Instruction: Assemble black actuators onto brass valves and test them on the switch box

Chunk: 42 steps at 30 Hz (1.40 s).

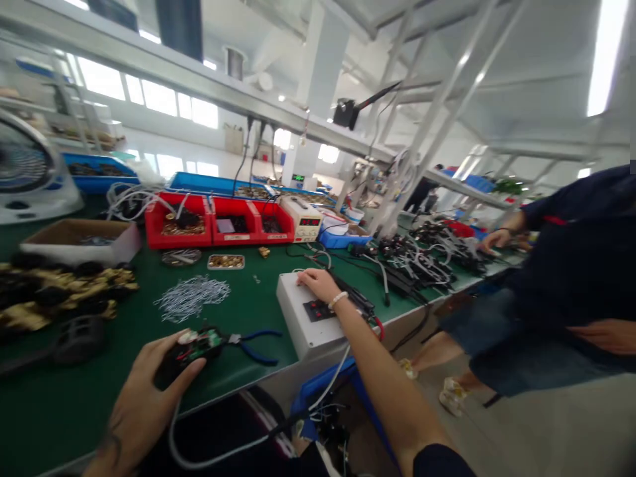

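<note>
My left hand (149, 381) is closed around a small black housing with an exposed green circuit board (206, 343), held over the front of the bench. A grey cable runs below it across my lap. Just right of the housing lie blue-handled pliers (261, 344), their jaws close to the board. My right hand (320, 286) rests on a white box with a dark switch panel (293, 311). Its fingers are stretched over the top near the back edge and appear to hold nothing. Behind the housing lies a loose pile of thin, pale wire pieces (193, 298).
Red bins (236, 237) and a power supply (301, 222) line the back. At left are a cardboard box (116, 248), brass-coloured parts (24, 298) and a fan (30, 165). Black cabled units (417, 258) crowd the right bench. Another person (586, 252) stands there.
</note>
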### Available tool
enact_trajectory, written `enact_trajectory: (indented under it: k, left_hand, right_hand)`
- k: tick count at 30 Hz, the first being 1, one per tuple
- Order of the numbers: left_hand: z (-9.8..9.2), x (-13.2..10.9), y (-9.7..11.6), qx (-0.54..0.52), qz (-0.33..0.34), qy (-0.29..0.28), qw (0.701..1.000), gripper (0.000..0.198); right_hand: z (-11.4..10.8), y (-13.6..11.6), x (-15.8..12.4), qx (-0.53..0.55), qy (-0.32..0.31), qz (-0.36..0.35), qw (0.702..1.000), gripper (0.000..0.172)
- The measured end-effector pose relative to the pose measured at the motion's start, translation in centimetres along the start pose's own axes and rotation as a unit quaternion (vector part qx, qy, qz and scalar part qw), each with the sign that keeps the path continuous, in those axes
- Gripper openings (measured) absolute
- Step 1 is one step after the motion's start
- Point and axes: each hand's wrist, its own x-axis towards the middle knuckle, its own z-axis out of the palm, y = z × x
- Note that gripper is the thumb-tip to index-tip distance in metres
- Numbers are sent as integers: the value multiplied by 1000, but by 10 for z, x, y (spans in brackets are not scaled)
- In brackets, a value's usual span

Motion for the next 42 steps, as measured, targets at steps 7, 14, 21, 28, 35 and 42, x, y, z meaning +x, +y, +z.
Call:
enact_trajectory:
  k: [7,14,21,28,35,42]
  left_hand:
    - [-25,-27,72,-87,94,-15,992,59]
    - [-38,-42,85,-205,95,-45,973,70]
    - [-41,-48,96,-243,93,-95,961,72]
    - [-57,-44,94,-275,59,-34,959,40]
    - [-71,-43,88,-184,14,4,983,27]
    - [-57,-52,97,-70,133,-90,985,57]
  right_hand:
    - [-24,-13,2,152,289,-103,940,31]
    - [29,-71,-106,341,192,-133,911,20]
    - [86,-102,-172,383,-81,-68,918,77]
    - [82,-107,-173,399,-73,-39,913,67]
    - [90,-112,-181,425,-71,-6,902,64]
    - [82,-112,-177,433,-185,22,882,65]
